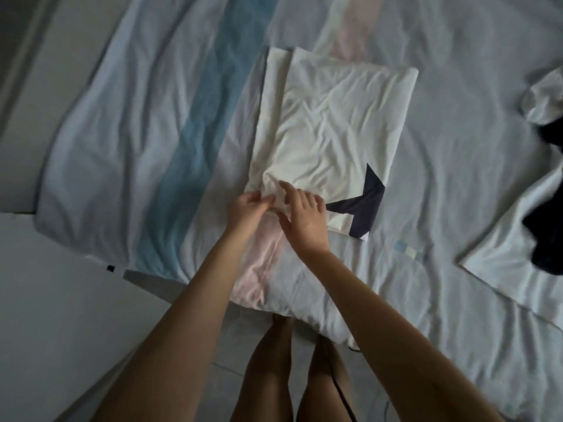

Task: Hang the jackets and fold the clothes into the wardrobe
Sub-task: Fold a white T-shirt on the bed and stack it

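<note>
Two grips at the shirt [329, 123] hem: left grip [248, 205] pinches it, right grip [304, 214] presses flat; looks limp, take corners.

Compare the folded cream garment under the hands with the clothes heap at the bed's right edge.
The folded cream garment lies as a flat rectangle; the clothes heap is crumpled and loose. The left hand and right hand touch the garment's near corner; nothing touches the heap. Both mix pale and dark cloth and lie on the bedsheet.
</note>
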`<state>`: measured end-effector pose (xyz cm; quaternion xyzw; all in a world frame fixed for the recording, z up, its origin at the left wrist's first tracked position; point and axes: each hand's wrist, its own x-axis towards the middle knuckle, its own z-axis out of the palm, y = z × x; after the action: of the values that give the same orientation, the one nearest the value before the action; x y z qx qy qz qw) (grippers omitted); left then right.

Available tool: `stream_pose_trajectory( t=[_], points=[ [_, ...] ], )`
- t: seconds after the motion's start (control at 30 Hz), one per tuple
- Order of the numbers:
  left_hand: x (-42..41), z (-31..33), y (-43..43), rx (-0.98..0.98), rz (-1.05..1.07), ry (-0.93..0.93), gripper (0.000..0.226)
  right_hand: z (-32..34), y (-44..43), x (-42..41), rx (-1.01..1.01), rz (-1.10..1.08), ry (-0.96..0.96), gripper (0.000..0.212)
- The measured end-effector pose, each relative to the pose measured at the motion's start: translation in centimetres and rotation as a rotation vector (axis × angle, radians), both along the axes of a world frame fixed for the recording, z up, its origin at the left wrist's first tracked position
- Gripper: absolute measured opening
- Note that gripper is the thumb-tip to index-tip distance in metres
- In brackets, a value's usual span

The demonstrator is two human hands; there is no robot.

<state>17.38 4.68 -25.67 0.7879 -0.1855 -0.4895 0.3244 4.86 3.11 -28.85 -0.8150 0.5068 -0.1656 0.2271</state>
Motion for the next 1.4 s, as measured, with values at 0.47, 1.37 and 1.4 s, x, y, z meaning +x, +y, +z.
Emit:
stream_pose_trajectory(
  t=[0.47, 1.37, 1.4],
  points=[
    [0.0, 0.8, 1.0, -0.107, -0.026, -0.298, 0.020, 1.5, 0.3, -12.8, 0.476, -0.422, -0.135, 0.074],
    [-0.7, 22.9, -24.0, -0.727, 0.336, -0.193, 0.040, 28.2, -23.6, -9.8, -0.186, -0.613, -0.734, 0.047],
    [-0.7, 22.5, -23.9, -0.685, 0.313, -0.216, 0.040, 27.9, -23.4, -9.8, -0.186, -0.608, -0.715, 0.049]
  ],
)
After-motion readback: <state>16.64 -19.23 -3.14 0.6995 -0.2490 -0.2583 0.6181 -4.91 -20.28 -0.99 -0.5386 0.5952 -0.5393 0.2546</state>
